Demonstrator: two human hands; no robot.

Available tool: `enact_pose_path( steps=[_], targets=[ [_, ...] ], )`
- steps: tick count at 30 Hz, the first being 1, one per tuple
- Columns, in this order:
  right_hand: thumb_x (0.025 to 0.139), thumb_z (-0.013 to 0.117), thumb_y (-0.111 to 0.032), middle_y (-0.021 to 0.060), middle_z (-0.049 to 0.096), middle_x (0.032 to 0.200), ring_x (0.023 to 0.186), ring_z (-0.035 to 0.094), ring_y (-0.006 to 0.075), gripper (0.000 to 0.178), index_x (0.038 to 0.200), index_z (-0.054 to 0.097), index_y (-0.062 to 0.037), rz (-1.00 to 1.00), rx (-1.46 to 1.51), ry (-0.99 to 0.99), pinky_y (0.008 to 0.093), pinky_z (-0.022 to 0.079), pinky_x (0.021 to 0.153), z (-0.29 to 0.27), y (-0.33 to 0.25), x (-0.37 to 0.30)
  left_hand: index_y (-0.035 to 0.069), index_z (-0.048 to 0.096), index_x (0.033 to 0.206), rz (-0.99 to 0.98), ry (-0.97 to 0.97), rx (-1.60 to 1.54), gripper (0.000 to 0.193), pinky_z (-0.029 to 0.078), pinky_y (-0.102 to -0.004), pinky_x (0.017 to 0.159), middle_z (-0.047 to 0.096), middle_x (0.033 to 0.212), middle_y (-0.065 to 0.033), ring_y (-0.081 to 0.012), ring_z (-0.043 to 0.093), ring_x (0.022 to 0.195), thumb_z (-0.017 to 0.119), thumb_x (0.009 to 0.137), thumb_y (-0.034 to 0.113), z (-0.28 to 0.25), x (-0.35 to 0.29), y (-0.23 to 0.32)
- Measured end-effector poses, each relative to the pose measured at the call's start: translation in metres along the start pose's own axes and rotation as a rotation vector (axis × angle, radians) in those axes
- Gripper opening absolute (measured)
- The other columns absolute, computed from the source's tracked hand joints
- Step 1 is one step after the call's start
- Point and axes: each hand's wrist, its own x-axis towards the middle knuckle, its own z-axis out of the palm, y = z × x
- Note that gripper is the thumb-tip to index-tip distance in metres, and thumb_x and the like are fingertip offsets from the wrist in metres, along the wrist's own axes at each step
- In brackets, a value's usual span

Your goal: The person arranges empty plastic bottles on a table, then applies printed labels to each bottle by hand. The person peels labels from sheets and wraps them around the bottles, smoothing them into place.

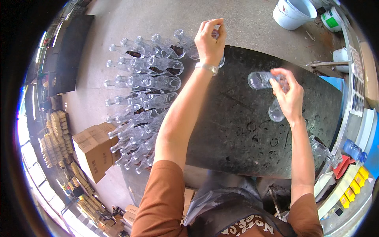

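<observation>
My left hand (210, 42) is closed around the neck of a clear glass bottle (221, 61) at the table's far left edge. The wrist hides most of that bottle. Over the right half of the black table, my right hand (290, 91) has its fingers closed at the neck of another clear glass bottle (258, 80), whose base points left. Just beneath this hand the base of a further glass bottle (276, 111) shows; the fingers cover its upper part. To the left of my left forearm stand rows of clear glass bottles (162, 82), close together.
The black tabletop (233, 130) carries ring marks. At its right edge lie several glass pieces (321, 152), beside a red object (343, 166) and a blue-tinted plastic bottle (354, 150). A cardboard box (94, 152) stands left of the rows. White buckets (294, 15) are at far right.
</observation>
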Motion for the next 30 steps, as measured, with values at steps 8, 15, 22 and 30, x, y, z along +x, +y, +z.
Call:
enact_pose_path(
  steps=[8, 15, 22, 30],
  targets=[
    [0.090, 0.072, -0.021, 0.0127, 0.075, 0.099, 0.084, 0.074, 0.0236, 0.027, 0.113, 0.066, -0.0075, -0.157, -0.078, -0.046, 0.0331, 0.059, 0.075, 0.051, 0.011, 0.074, 0.008, 0.072, 0.097, 0.067, 0.001, 0.010, 0.012, 0.054, -0.0312, 0.070, 0.070, 0.089, -0.0084, -0.0213, 0.068, 0.072, 0.072, 0.085, 0.011, 0.026, 0.014, -0.060],
    [0.089, 0.072, -0.022, 0.0117, 0.074, 0.104, 0.093, 0.073, 0.0250, 0.025, 0.111, 0.067, -0.0106, -0.292, -0.116, -0.010, 0.0355, 0.058, 0.079, 0.086, 0.014, 0.117, 0.007, 0.073, 0.099, 0.012, -0.078, -0.020, 0.016, 0.055, -0.0315, 0.077, 0.073, 0.092, -0.0081, -0.0206, 0.070, 0.080, 0.072, 0.088, 0.018, 0.016, 0.022, -0.066],
    [0.089, 0.073, -0.023, 0.0128, 0.074, 0.103, 0.093, 0.073, 0.0282, 0.025, 0.110, 0.066, -0.0106, -0.359, -0.194, -0.024, 0.0362, 0.059, 0.080, 0.107, 0.009, 0.132, 0.007, 0.073, 0.100, -0.134, -0.149, -0.072, 0.016, 0.055, -0.0313, 0.075, 0.073, 0.091, -0.0083, -0.0196, 0.071, 0.079, 0.072, 0.088, 0.018, 0.010, 0.021, -0.056],
    [0.089, 0.074, -0.022, 0.0127, 0.075, 0.102, 0.094, 0.073, 0.0277, 0.026, 0.110, 0.067, -0.0092, -0.349, -0.169, -0.065, 0.0357, 0.060, 0.082, 0.113, 0.010, 0.136, 0.007, 0.074, 0.097, -0.016, 0.065, -0.025, 0.014, 0.055, -0.0290, 0.073, 0.072, 0.088, -0.0067, -0.0171, 0.070, 0.077, 0.073, 0.089, 0.019, 0.011, 0.009, -0.063]
  ],
)
